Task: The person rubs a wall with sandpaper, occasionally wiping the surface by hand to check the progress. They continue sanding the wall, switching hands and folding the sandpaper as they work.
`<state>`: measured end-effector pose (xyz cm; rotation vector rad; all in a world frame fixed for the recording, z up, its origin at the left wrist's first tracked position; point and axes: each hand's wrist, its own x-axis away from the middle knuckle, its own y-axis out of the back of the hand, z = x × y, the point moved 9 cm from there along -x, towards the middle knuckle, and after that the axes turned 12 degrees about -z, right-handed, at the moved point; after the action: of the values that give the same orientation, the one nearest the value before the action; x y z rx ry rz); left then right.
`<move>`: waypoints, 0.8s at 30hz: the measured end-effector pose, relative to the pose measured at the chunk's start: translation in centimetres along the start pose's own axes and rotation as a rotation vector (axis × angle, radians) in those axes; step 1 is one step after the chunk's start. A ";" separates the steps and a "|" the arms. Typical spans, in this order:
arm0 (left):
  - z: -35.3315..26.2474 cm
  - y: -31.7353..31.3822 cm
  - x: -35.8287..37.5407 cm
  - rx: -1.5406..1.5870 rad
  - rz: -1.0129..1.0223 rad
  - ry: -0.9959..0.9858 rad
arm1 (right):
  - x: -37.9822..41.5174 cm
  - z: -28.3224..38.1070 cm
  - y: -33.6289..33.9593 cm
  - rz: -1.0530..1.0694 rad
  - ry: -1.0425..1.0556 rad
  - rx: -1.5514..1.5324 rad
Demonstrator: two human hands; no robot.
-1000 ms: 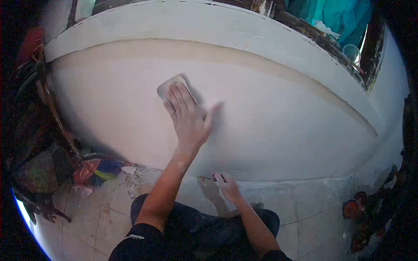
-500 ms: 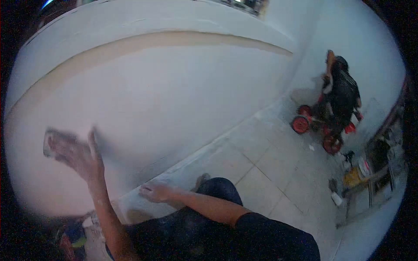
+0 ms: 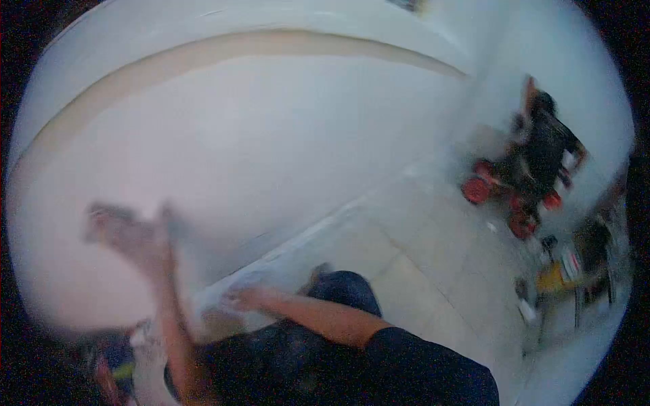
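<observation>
The blurred left hand (image 3: pixel 132 237) presses flat against the smooth white plastered wall (image 3: pixel 271 149), its hold indiscernible, while the right hand (image 3: pixel 244 298), fingers loosely curled, braces low for support.

The broad white wall (image 3: pixel 271 149) stands bare across the left and middle, open to a sweeping hand. Near its foot the tiled floor (image 3: pixel 420 271) lies open out to the right. Far right, a red-wheeled tricycle (image 3: pixel 521 183) and blurred clutter (image 3: pixel 575 271) crowd the corner.
</observation>
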<state>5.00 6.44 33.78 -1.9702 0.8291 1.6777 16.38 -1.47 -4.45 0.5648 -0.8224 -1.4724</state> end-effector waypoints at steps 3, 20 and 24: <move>-1.0 -1.1 5.1 0.048 0.225 0.139 | -0.7 0.5 -1.1 0.064 0.007 0.051; 1.6 -1.4 5.0 -0.044 0.312 0.116 | 0.8 0.3 -1.4 0.100 0.288 -0.027; 3.6 1.4 -2.6 -0.070 0.063 0.125 | 3.3 4.1 1.4 0.044 0.346 0.060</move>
<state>1.21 8.20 35.74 -2.1355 0.8964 1.6527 13.84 -4.04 -0.40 0.8150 -0.6040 -1.2660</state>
